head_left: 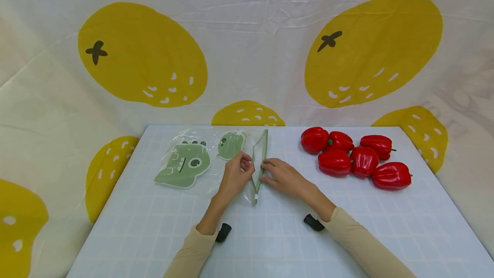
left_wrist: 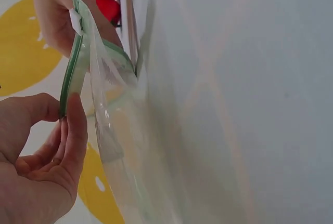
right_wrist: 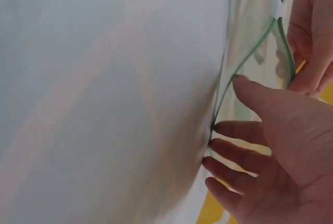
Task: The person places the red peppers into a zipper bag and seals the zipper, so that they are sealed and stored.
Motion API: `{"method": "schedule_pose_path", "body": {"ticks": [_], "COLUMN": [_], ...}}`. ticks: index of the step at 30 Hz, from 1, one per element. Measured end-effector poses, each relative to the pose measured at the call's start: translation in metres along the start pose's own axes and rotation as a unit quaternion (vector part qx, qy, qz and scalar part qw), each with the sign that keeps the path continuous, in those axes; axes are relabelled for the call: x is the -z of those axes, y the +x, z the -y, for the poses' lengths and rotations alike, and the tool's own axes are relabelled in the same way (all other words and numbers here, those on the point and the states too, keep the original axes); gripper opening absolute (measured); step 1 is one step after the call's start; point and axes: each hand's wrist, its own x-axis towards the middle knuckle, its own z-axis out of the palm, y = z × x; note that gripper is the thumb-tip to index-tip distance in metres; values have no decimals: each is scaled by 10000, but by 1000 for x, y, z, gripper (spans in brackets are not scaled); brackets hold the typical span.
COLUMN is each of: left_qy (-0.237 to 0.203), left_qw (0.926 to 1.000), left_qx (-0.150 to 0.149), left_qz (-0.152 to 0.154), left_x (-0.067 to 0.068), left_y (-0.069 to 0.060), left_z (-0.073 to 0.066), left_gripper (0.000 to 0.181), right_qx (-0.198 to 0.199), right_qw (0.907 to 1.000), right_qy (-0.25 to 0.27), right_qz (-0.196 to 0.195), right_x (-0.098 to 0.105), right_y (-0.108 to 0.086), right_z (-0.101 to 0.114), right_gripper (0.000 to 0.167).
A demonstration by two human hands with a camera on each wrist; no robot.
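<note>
A clear zip bag (head_left: 210, 175) with green cartoon dinosaur prints lies flat on the table, its mouth toward the right. Its green zip edge (left_wrist: 68, 78) is parted in a gap, and a white slider (right_wrist: 278, 7) sits at the near end. My left hand (head_left: 237, 173) pinches the raised upper lip between thumb and fingers. On the other lip, my right hand (head_left: 285, 177) rests its thumb and fingertips, spread along the edge low against the table. No contents show inside the bag.
Several red bell peppers (head_left: 334, 162) lie in a group at the right back of the pale checked table (head_left: 270, 248). A cloth with yellow fruit prints (head_left: 143, 55) hangs behind and at the sides. Black wrist-camera mounts (head_left: 313, 222) sit below the wrists.
</note>
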Motion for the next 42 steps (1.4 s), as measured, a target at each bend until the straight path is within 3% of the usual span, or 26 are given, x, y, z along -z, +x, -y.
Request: {"method": "schedule_pose_path", "body": {"ticks": [7,18,30,42], "left_qy": [509,448,115,-131], "left_qw": [9969,9912,9932,9938], "left_qx": [-135,332,385,511], "left_qz": [-578,-1200,-1094,-980], "left_x": [-3,2,3,-1], "left_y": [-3,-4,-7,-4], "left_z": [-7,-18,-15,-16], "left_gripper": [12,14,15,12], "right_qx": [-107,-503,-111,59], "right_qw": [9999,9984,9995,9956], "right_qy": [-76,-55,-279,-444], "right_qz": [-2,246,52,-818], "right_x": [-1,-3,3,28], "right_y": [3,7,7,5], "right_z": [4,2,1,-19], "right_gripper": [56,62,57,45]}}
